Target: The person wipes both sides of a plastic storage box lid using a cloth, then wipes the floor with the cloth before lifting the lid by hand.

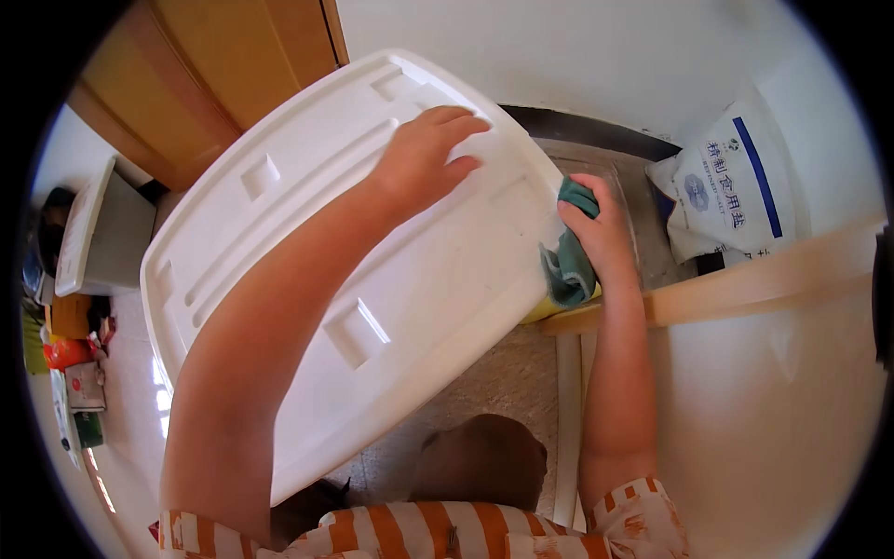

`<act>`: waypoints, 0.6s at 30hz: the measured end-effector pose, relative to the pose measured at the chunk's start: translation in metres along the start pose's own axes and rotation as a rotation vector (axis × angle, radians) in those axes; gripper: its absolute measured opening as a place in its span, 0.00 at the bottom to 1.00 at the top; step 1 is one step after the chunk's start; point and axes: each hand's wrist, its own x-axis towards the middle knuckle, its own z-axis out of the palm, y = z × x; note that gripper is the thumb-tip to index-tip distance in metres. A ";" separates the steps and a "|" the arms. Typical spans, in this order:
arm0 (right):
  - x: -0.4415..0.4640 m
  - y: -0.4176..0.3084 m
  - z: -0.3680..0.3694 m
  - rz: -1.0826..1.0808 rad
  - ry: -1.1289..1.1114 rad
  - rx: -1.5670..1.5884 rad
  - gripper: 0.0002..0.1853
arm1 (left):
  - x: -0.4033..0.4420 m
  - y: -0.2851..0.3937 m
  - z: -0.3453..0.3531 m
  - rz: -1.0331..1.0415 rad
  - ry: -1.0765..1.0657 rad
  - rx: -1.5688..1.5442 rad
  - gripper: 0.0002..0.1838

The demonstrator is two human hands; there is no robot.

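Observation:
A large white plastic lid (pixel 447 252) with raised rims and moulded recesses lies tilted across the view in front of me. Over its far part is my left hand (pixel 430 154), fingers apart and slightly curved, holding nothing; whether it touches the surface I cannot tell. At the lid's right edge my right hand (pixel 601 224) is closed on a green cloth (pixel 566 265). The cloth is bunched, with part of it pressed at the rim and part hanging below the fingers. Something yellow shows just under the cloth, partly hidden.
A white sack of salt (pixel 731 182) leans by the wall at the right. A pale wooden edge (pixel 726 279) runs across the right side. Wooden doors (pixel 214 74) stand at the back left. A grey-white bin (pixel 116 228) and several packages sit on the left.

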 end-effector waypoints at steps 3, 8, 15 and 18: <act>-0.001 -0.005 -0.001 -0.012 0.006 -0.039 0.20 | 0.032 -0.011 0.035 -0.018 -0.037 0.009 0.20; -0.002 -0.008 -0.001 -0.032 0.009 -0.062 0.20 | 0.045 -0.001 0.048 -0.052 -0.108 0.219 0.18; -0.001 0.003 0.002 -0.047 0.040 -0.082 0.20 | 0.045 -0.008 0.053 0.101 0.007 0.353 0.15; -0.002 0.002 0.003 -0.043 0.045 -0.057 0.20 | 0.043 -0.005 0.054 0.133 0.011 0.368 0.15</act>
